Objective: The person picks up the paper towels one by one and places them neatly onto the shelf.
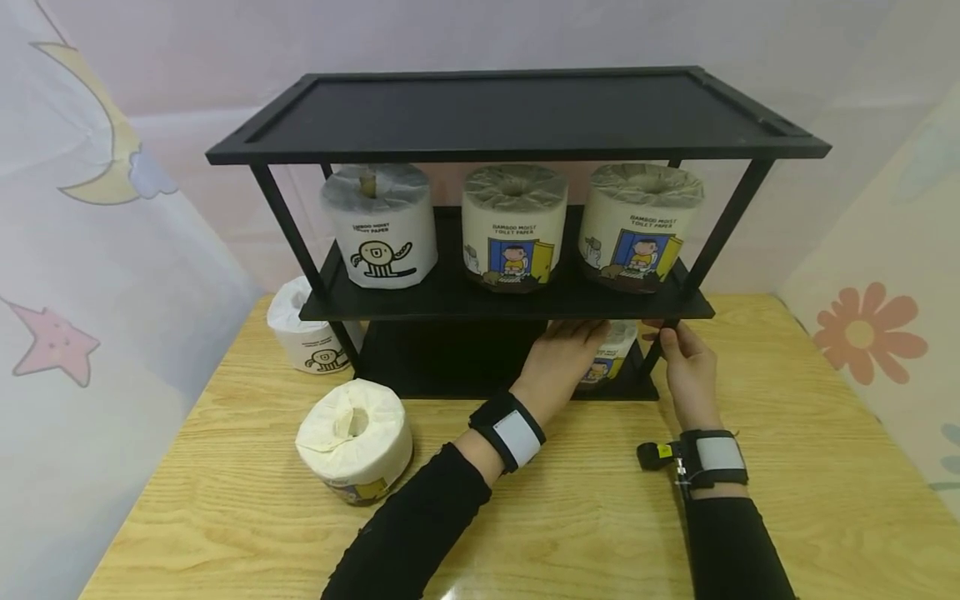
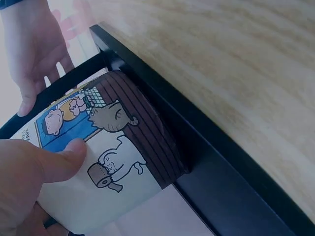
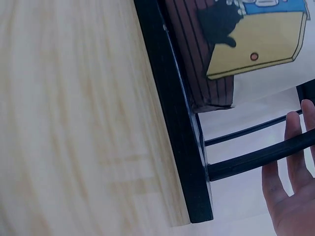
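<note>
On the lower tier of a black shelf [image 1: 502, 307], my left hand [image 1: 557, 367] holds a wrapped toilet paper roll [image 1: 621, 346] near the right end. Its thumb lies across the printed front in the left wrist view, with other fingers around the roll's side. The roll's cartoon wrapper [image 2: 118, 152] shows a dog, and its base is at the tier's black edge. My right hand [image 1: 690, 367] grips the shelf's front right post [image 3: 256, 156], thumb in front and fingers behind it. The left hand partly hides the roll in the head view.
Three upright toilet paper rolls [image 1: 514, 229] stand on the middle tier. One squat cream roll [image 1: 356, 437] sits on the wooden table [image 1: 570, 533] front left of the shelf; a white roll [image 1: 307, 329] stands beside the shelf's left end. The flat black top [image 1: 510, 112] overhangs the tiers.
</note>
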### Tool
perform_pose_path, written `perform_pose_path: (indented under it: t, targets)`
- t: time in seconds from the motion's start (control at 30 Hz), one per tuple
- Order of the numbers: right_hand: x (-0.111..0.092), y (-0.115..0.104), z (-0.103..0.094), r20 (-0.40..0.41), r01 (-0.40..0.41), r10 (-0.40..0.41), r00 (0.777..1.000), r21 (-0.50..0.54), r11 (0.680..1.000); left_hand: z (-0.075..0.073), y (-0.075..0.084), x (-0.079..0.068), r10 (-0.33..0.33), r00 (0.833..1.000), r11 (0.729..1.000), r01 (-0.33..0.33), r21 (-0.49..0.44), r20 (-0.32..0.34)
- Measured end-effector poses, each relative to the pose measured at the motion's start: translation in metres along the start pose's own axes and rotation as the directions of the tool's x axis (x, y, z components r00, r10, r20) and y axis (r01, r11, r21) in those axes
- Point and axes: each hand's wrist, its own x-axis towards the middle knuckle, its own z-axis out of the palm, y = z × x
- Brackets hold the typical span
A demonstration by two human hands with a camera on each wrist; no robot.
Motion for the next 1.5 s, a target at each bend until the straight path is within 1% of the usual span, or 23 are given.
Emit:
perform_pose_path:
  t: [0.2,0.43,0.5,0.67,0.73,0.9,1.1,1.27,1.37,1.5]
  targets:
    - [0.000,0.000,-0.001,0.001,-0.011,0.011,1.000,0.020,1.000,0.005,0.002,0.006,-0.030,0.999,0.999,0.030,0.030,0.016]
    - [0.000,0.000,-0.001,0.007,-0.012,0.012,1.000,0.047,0.999,0.012,0.007,0.007,-0.086,0.996,0.996,0.085,0.034,0.029]
    - [0.000,0.000,-0.001,0.009,-0.010,0.009,1.000,0.046,0.999,0.012,0.008,0.008,-0.096,0.995,0.995,0.095,0.036,0.033]
    - [-0.001,0.002,0.000,0.014,-0.010,0.010,1.000,0.017,1.000,0.015,0.008,0.008,-0.108,0.994,0.994,0.107,0.037,0.018]
    - [-0.001,0.002,0.000,0.011,-0.014,0.013,1.000,0.021,1.000,0.016,0.008,0.008,-0.112,0.993,0.993,0.112,0.031,0.025]
    - [0.000,0.001,0.000,-0.003,-0.005,0.005,1.000,0.035,0.999,0.015,0.007,0.008,-0.123,0.990,0.992,0.123,0.010,0.067]
    - [0.000,0.000,0.000,-0.012,0.008,-0.007,1.000,0.091,0.996,0.006,0.007,0.005,-0.133,0.988,0.990,0.136,-0.039,0.080]
    - [-0.001,-0.001,-0.001,-0.012,0.012,-0.011,1.000,0.074,0.997,-0.006,0.012,-0.002,-0.122,0.990,0.990,0.126,-0.057,0.071]
    - [0.000,-0.002,-0.001,-0.014,0.012,-0.011,1.000,0.080,0.997,-0.013,0.014,-0.007,-0.109,0.989,0.990,0.117,-0.084,0.099]
    - [0.000,-0.002,0.001,0.003,0.016,-0.016,1.000,0.058,0.998,-0.023,0.015,-0.016,-0.100,0.985,0.990,0.113,-0.088,0.142]
